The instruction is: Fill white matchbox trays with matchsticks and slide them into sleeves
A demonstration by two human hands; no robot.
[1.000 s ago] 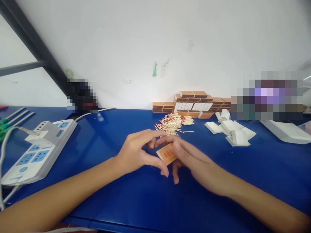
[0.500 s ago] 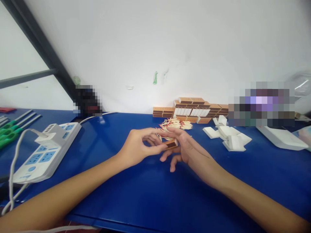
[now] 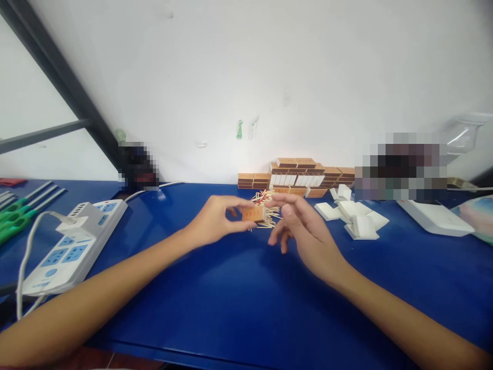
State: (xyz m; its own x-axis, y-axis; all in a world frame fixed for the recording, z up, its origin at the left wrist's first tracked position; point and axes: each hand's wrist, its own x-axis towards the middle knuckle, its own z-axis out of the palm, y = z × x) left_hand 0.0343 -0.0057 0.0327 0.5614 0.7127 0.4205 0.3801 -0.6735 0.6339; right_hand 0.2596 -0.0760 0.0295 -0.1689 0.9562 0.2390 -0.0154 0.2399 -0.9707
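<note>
My left hand (image 3: 215, 221) grips a small brown matchbox (image 3: 254, 214) between thumb and fingers, its printed face turned toward me. Just right of it, my right hand (image 3: 304, 231) has its fingers apart and bent, with the forefinger stretched toward the box's white end; whether it touches cannot be made out. Behind the hands lies a heap of loose matches (image 3: 274, 216) with red heads, partly hidden by the box and fingers. Farther back, a stack of matchboxes (image 3: 296, 169) stands against the wall, some with white ends facing forward.
Several white paper trays (image 3: 358, 210) lie in a jumble to the right, beside a white device (image 3: 435, 218). On the left are a white power strip (image 3: 77, 252) with a plugged-in cable and green-handled tools (image 3: 19, 218). All rest on the blue table (image 3: 231, 303).
The matchbox has turned so its printed face shows, and my left hand has shifted slightly left with it. My right hand has drawn back from the box, its fingers opening. The view has shifted slightly.
</note>
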